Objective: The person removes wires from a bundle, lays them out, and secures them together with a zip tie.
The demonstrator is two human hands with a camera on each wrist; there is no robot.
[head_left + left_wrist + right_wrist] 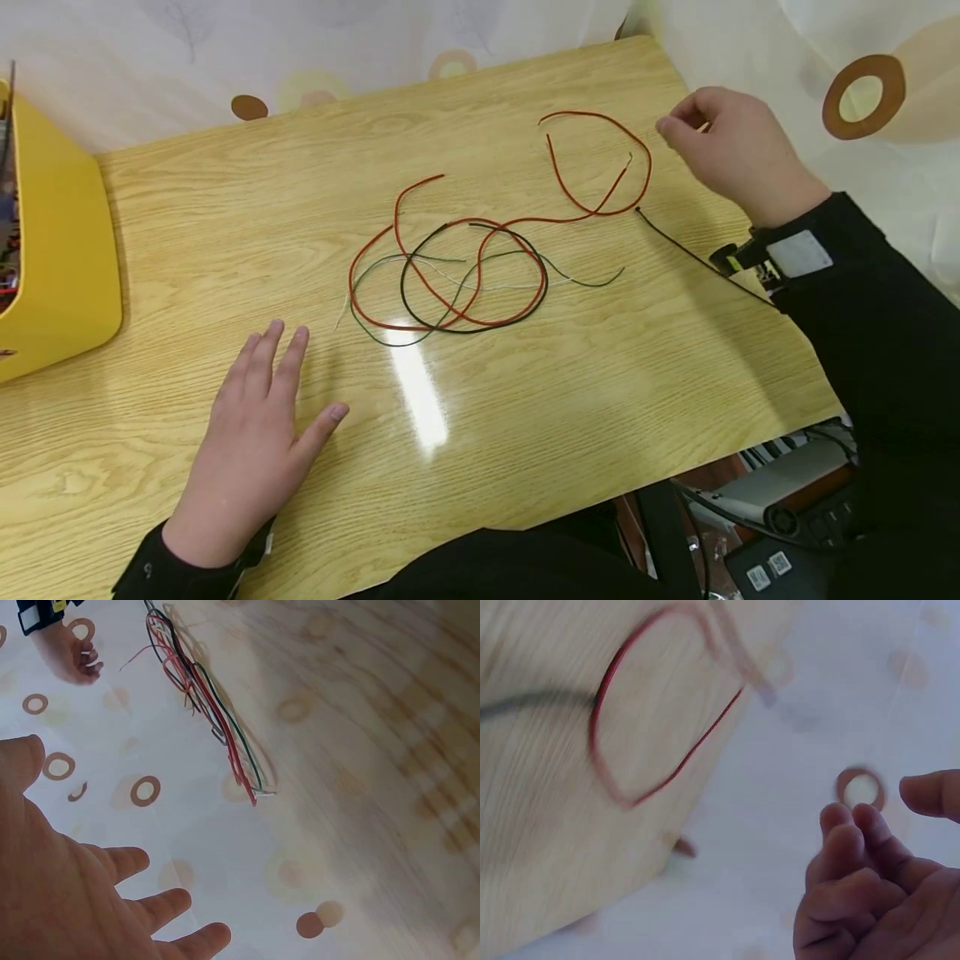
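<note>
A loose tangle of wires [450, 279] lies near the middle of the frame on the desk [585, 392], red, black, green and a pale strand looped over one another. From that heap a single red wire [600, 162] runs toward the upper right and curls into an open loop with its bare tip pointing inward. Just right of this loop, in the upper right of the head view, the right hand [731, 150] hovers above the far corner of the desk, its fingers [675, 125] curled in with the tips drawn close together; they close on nothing I can make out, and no wire touches them. The right wrist view shows the same curled fingers [847, 840] held in the air, with the red loop blurred on the wood beyond them. A thin black cable [697, 258] runs from the end of the red loop toward the dark sleeve and the small device strapped at that wrist. In the lower left, the left hand [251, 442] lies flat on the desk, palm down, fingers straight and slightly spread, well apart from the tangle. At the far left edge stands a yellow box [56, 250]. A pale curtain with brown rings [862, 96] hangs behind the desk.
</note>
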